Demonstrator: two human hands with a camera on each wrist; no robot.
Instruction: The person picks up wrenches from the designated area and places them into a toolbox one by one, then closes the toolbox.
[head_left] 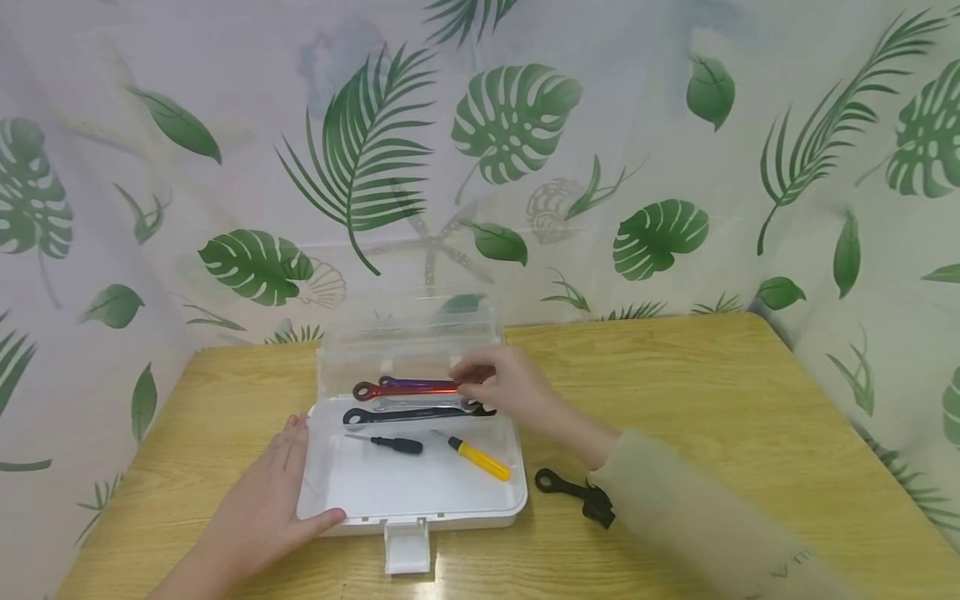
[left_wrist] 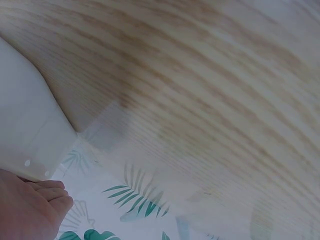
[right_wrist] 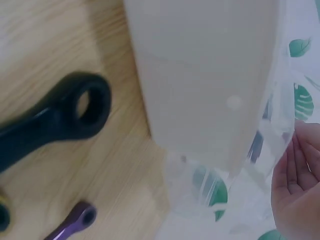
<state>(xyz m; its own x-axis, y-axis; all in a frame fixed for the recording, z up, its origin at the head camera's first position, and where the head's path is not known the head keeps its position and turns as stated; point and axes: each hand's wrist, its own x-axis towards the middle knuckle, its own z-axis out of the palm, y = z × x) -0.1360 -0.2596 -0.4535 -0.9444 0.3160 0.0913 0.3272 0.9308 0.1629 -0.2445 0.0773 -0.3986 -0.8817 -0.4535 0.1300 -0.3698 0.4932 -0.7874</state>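
Note:
A shallow white toolbox (head_left: 375, 492) with its clear lid (head_left: 408, 333) raised lies on the table. Inside are a purple wrench (head_left: 408, 382), a red wrench (head_left: 405, 390), a silver wrench (head_left: 420, 405) and a black wrench (head_left: 405, 416), roughly parallel. Nearer the front lie a small black screwdriver (head_left: 397, 445) and a yellow-handled tool (head_left: 483, 460) with a black collar. My right hand (head_left: 506, 383) pinches the right end of the red wrench between thumb and fingers, covering that end. My left hand (head_left: 266, 487) rests along the box's left side, fingers extended, thumb at the front rim.
Right of the box, a black ring-ended wrench (head_left: 573, 490) lies partly under the right sleeve. A purple wrench end (right_wrist: 80, 220) and a yellow-edged piece (right_wrist: 4, 215) show beside it in the right wrist view. An unfastened latch (head_left: 407, 548) hangs at the box's front. Leaf-patterned cloth surrounds the table.

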